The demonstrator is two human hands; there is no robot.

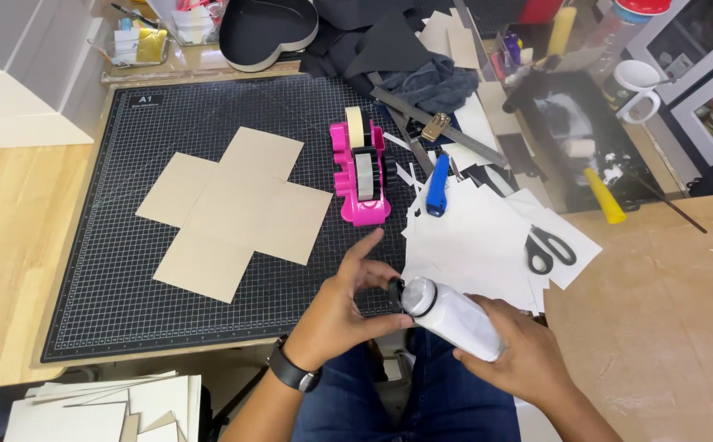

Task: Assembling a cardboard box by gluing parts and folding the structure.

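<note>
My right hand (pixel 520 360) grips a clear plastic bottle of white glue (pixel 454 317), held tilted with its neck toward the left. My left hand (pixel 344 307) pinches the bottle's black cap (pixel 395 295) with thumb and fingers; a black watch sits on that wrist. Both hands hover over my lap at the near edge of a black cutting mat (pixel 127 286). A cross-shaped piece of brown cardboard (pixel 233 211) lies flat on the mat, left of the hands. A pink tape dispenser (pixel 360 172) stands just beyond my left hand.
White paper sheets (pixel 479 237) fan out right of the dispenser, with black scissors (pixel 546 248) and a blue cutter (pixel 437 195) on them. A metal ruler (pixel 438 127), dark cloth, a heart-shaped black box (pixel 266 33), a white mug (pixel 638 86) and clutter fill the back. Cardboard pieces (pixel 103 409) are stacked lower left.
</note>
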